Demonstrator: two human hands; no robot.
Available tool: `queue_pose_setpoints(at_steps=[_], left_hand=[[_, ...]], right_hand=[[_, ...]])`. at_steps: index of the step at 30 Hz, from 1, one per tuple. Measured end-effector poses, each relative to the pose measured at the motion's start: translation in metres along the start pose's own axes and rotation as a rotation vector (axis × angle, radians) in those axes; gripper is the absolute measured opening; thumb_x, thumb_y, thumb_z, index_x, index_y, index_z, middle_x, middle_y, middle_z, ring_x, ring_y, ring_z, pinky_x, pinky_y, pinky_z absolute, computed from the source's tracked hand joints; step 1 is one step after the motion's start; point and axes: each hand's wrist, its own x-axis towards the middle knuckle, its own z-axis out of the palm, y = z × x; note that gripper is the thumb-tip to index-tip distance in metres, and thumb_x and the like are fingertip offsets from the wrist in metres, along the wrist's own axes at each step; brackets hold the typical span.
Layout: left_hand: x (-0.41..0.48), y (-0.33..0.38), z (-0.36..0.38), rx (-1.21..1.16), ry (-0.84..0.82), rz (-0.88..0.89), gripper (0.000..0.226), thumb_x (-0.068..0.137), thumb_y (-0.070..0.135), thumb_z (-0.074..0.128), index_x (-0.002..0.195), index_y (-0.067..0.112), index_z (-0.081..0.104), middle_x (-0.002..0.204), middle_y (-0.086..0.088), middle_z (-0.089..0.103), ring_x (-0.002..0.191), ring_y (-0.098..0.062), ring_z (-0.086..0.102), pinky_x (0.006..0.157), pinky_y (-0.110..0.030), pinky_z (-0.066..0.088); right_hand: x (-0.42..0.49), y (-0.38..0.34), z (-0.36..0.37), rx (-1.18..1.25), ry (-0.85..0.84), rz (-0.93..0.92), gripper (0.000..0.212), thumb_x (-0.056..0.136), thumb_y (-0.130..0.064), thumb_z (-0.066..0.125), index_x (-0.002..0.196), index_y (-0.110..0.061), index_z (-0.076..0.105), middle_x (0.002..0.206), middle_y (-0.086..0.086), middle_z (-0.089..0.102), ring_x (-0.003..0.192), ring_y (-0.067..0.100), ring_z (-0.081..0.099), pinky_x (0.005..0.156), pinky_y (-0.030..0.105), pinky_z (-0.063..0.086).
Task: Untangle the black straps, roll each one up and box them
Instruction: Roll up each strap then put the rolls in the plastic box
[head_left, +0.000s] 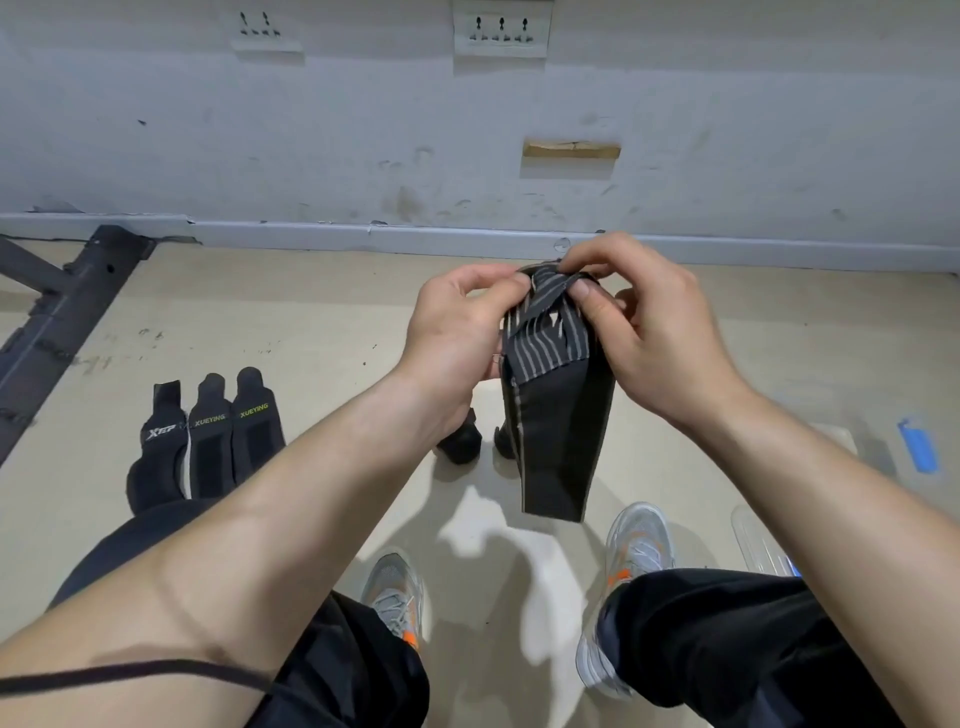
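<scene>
One strap hangs limp; the left hand and right hand pinch its striped end at 12 o'clock. We judge it soft and light: roll from there.

The person wears black trousers of loose, smooth cloth on both legs. On the feet are grey mesh running shoes. The left shoe and the right shoe both have pale grey laces, bright orange patches near the lacing and a thick whitish sole. The left hand and the right hand are bare, with short nails. The left forearm and the right forearm are bare as far as they are visible. A thin black cord lies across the left forearm.
</scene>
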Motion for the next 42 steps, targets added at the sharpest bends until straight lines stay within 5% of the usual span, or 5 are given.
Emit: queue_pose_setpoints(at_steps=[8,17,32,38,42], left_hand=[[-0.004,0.005,-0.003,-0.039,0.026,0.01,0.006,0.097,0.019,0.065,0.102,0.015,0.065,0.085,-0.002,0.07,0.053,-0.014,0.063,0.046,-0.023,0.048],[-0.004,0.003,-0.001,0.07,-0.017,0.179,0.01,0.095,0.017,0.069,0.09,0.017,0.061,0.073,0.004,0.068,0.067,-0.012,0.066,0.067,-0.035,0.053],[-0.003,-0.01,0.0,0.439,0.073,0.436,0.016,0.097,0.021,0.06,0.093,0.023,0.045,0.073,-0.016,0.07,0.066,-0.034,0.061,0.063,-0.049,0.05],[0.002,-0.007,-0.002,0.473,0.079,0.45,0.02,0.09,0.021,0.069,0.088,0.023,0.049,0.083,0.009,0.064,0.059,-0.001,0.05,0.06,-0.021,0.038],[0.004,-0.005,-0.004,0.412,0.044,0.448,0.02,0.089,0.027,0.074,0.103,0.026,0.06,0.091,0.011,0.068,0.071,-0.008,0.062,0.07,-0.026,0.05]], right_hand=[[-0.001,-0.001,0.003,-0.127,0.029,-0.037,0.01,0.095,-0.012,0.065,0.102,-0.016,0.071,0.094,-0.008,0.062,0.072,-0.013,0.05,0.072,0.007,0.034],[-0.002,-0.011,0.007,-0.154,0.144,0.129,0.014,0.089,-0.023,0.064,0.094,-0.028,0.052,0.082,-0.01,0.06,0.065,0.011,0.055,0.064,0.036,0.045],[0.0,-0.012,0.009,-0.152,0.184,0.067,0.006,0.089,-0.019,0.068,0.093,-0.019,0.063,0.082,-0.01,0.064,0.064,0.013,0.055,0.067,0.038,0.05],[0.003,-0.011,0.007,-0.065,0.172,0.1,0.009,0.088,-0.013,0.069,0.089,-0.017,0.062,0.078,-0.01,0.06,0.061,0.007,0.051,0.06,0.023,0.043],[0.005,-0.009,0.004,0.019,0.147,0.179,0.014,0.087,-0.015,0.071,0.085,-0.022,0.059,0.077,-0.011,0.06,0.051,0.01,0.046,0.054,0.019,0.038]])
